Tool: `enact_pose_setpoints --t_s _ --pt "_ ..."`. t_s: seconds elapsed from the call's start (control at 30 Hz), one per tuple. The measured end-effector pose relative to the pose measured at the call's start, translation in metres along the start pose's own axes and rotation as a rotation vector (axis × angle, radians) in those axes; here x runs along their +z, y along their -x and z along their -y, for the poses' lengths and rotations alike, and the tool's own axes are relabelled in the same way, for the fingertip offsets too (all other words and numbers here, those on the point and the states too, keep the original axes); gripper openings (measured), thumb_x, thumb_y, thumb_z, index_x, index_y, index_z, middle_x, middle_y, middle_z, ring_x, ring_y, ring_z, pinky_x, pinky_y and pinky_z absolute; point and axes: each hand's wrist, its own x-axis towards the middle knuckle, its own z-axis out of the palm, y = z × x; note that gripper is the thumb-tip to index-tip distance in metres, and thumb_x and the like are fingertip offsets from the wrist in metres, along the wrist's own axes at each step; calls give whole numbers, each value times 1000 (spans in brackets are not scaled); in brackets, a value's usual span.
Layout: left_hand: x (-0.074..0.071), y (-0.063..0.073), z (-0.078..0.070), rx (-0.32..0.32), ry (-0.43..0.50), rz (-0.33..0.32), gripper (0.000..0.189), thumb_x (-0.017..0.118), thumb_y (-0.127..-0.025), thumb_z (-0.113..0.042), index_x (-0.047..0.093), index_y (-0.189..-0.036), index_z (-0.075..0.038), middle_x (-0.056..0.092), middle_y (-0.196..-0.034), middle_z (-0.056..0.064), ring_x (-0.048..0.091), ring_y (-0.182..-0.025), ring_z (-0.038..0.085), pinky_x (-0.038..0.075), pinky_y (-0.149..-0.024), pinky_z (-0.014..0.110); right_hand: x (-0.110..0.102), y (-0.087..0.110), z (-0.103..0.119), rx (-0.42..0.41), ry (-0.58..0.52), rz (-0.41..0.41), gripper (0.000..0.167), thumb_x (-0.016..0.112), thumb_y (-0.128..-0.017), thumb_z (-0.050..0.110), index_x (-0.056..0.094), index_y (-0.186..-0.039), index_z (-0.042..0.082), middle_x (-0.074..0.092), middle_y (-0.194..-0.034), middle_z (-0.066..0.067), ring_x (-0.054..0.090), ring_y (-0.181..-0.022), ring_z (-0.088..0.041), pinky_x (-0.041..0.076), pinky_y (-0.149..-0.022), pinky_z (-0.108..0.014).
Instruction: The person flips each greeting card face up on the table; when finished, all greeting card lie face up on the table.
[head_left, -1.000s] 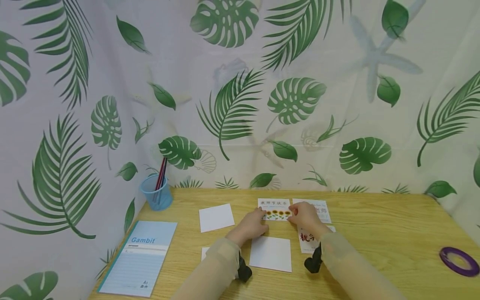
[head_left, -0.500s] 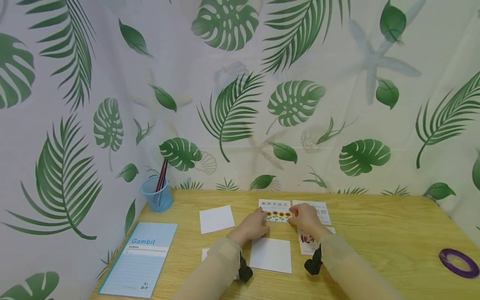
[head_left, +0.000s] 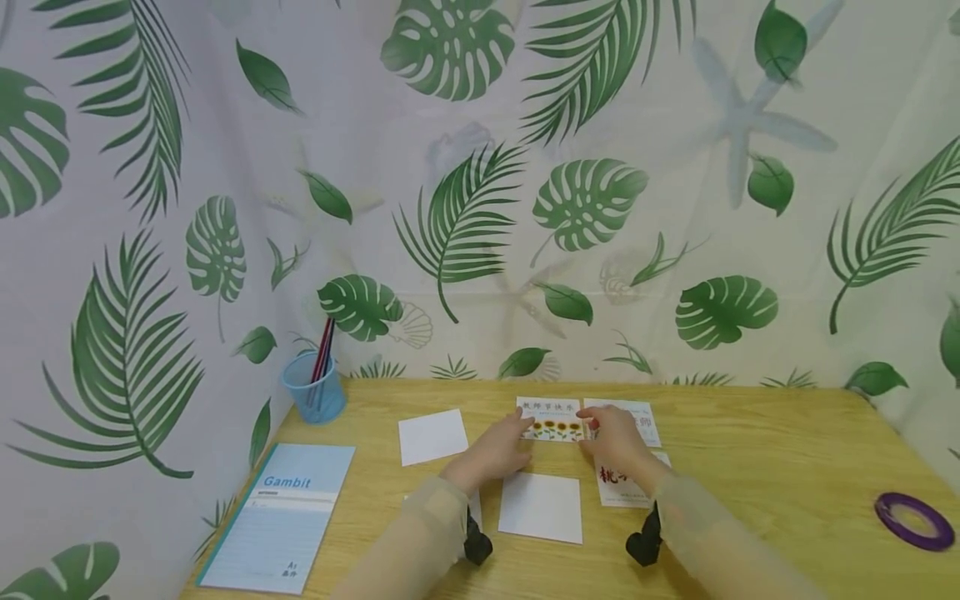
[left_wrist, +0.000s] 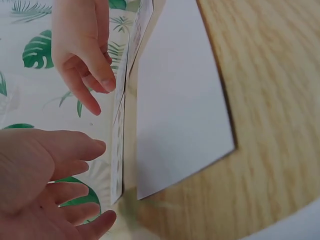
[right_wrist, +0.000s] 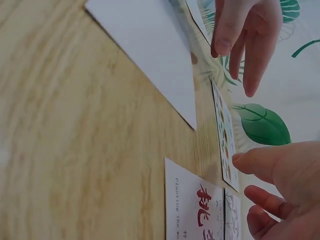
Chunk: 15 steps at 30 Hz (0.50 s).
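Note:
A white card (head_left: 551, 417) printed with sunflowers and a line of characters lies near the back of the table, between the two hands. By its left edge is my left hand (head_left: 492, 450), its fingers loosely spread and holding nothing. My right hand (head_left: 618, 440) hovers at the card's right edge with relaxed fingers; its thumb (right_wrist: 255, 162) overlaps that card in the right wrist view. Partly hidden behind the right hand are another printed card (head_left: 647, 423) and, nearer me, a card with large red characters (head_left: 611, 492). A blank white card (head_left: 540, 510) lies in front of the sunflower card.
Another blank card (head_left: 432, 437) lies to the left, and one more is mostly covered by the left forearm. Further left are a notebook (head_left: 277, 517) and a blue mesh cup (head_left: 315, 392) holding pencils. A purple tape roll (head_left: 913, 521) sits at far right. Leaf-printed cloth backs the table.
Both hands have loosened from the sunflower card's edges, and the wrists have moved a little apart. The card keeps its place beside the other printed card.

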Motion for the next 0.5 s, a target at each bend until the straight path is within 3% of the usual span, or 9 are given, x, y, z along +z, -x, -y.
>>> enact_pose_setpoints --t_s 0.17,0.3,0.5 --pt "-4 6 -3 44 -92 -13 56 62 -97 -17 44 -148 -5 34 -158 18 35 -146 34 33 -118 43 1 13 7 -124 48 -30 41 75 -81 3 66 -121 2 64 -98 -16 57 -90 -32 45 -85 -53" --pt "-7 14 -8 77 -168 -23 56 62 -97 -19 44 -148 -6 41 -155 16 40 -143 34 36 -117 43 3 26 12 -200 83 -49 40 77 -79 4 67 -118 3 66 -102 -16 58 -96 -35 46 -86 -53" --pt "-13 31 -12 112 -199 -30 56 62 -97 -23 45 -148 -6 47 -151 15 43 -140 33 38 -116 42 5 42 14 -279 119 -65 38 77 -80 7 69 -118 5 67 -102 -14 58 -99 -34 44 -93 -56"
